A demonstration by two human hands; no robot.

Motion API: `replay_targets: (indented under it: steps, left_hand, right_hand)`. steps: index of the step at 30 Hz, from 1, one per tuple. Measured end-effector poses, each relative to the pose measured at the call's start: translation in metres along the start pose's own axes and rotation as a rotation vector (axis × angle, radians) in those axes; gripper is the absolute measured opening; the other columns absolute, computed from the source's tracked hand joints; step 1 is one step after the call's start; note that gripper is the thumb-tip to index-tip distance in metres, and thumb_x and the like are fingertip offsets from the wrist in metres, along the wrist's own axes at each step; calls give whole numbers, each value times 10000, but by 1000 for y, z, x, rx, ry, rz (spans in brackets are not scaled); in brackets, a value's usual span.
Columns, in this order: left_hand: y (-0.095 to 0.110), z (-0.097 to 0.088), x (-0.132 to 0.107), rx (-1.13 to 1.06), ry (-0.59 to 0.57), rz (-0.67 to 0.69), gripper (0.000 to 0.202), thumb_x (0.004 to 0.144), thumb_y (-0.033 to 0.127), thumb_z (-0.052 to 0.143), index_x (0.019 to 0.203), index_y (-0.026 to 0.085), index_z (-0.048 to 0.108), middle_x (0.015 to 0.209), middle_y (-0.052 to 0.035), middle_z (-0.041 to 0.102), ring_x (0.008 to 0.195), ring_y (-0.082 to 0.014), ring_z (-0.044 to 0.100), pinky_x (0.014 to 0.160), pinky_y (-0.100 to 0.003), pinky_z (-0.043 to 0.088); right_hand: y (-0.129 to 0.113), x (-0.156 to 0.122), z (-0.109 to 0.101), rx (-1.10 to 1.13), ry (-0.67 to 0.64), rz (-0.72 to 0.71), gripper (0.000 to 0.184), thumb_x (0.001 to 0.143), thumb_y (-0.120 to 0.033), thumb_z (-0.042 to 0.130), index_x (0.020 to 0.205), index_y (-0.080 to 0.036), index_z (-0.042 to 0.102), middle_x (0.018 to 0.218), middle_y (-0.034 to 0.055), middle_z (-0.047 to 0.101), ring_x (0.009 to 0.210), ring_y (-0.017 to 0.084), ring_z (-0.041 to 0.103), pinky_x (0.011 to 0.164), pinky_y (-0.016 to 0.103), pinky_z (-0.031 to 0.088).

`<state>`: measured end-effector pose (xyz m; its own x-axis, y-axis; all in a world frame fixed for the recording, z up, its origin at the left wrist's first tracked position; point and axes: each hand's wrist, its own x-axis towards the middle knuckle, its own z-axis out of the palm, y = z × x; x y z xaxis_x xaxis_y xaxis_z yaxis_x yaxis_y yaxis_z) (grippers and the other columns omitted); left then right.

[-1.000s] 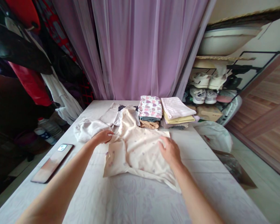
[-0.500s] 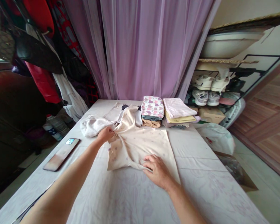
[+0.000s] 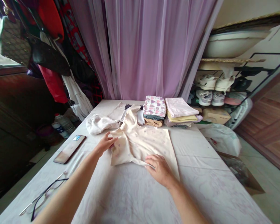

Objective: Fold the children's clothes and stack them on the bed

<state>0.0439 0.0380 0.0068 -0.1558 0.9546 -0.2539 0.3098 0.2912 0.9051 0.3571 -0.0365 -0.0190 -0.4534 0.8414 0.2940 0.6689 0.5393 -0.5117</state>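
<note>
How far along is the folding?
Done: patterned stack and pink stack, folded. In hand: cream top, spread out, right hand at its lower edge, left hand at its side. Left: white garment, still bunched beside it.

Shirt (image 3: 140, 146) on bed (image 3: 121, 199), folded stacks (image 3: 154, 106) behind it, phone (image 3: 70, 149) and eyeglasses (image 3: 45, 196) to its left

The left hand (image 3: 105, 143) has opened and dropped lower beside the cream top (image 3: 140, 146).
</note>
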Motion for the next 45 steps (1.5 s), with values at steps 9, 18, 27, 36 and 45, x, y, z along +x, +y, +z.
replay_targets:
  steps: [9,18,27,36,45]
  left_hand:
    - [3,31,-33,744,197,237,591,824,338,610,1379,181,481,1131,-138,673,1099,-306,606,910,-373,435]
    - [3,16,-41,48,12,241,482,776,426,583,1197,197,632,877,-34,672,811,-197,626,746,-294,477]
    - [25,23,-62,-165,-448,105,639,664,410,681,1277,249,604,911,-35,690,671,-162,614,570,-247,443]
    - [27,25,-39,-196,-399,251,841,690,368,733,1466,277,422,1273,-83,631,848,-198,660,725,-302,528]
    - [-7,4,-65,293,-260,253,921,666,420,770,1485,248,387,1235,-112,654,1005,-268,647,860,-368,510]
  right_hand:
    - [1,-3,4,-60,-8,-18,221,824,-161,585,921,-290,736,1080,19,718,1034,209,645,907,371,476]
    - [1,-5,4,-59,21,-50,124,804,-218,646,863,-270,742,1072,37,717,1018,221,650,899,381,485]
    - [-5,-4,1,-49,10,-36,87,822,-241,646,789,-253,725,1054,35,717,1014,211,639,896,376,457]
    - [-6,-8,-2,-29,-59,2,253,753,-168,646,978,-251,726,1144,56,701,1092,220,617,960,400,450]
    - [13,-26,-42,-83,-216,160,416,651,-53,494,958,-254,690,1262,42,641,1206,209,550,1048,383,397]
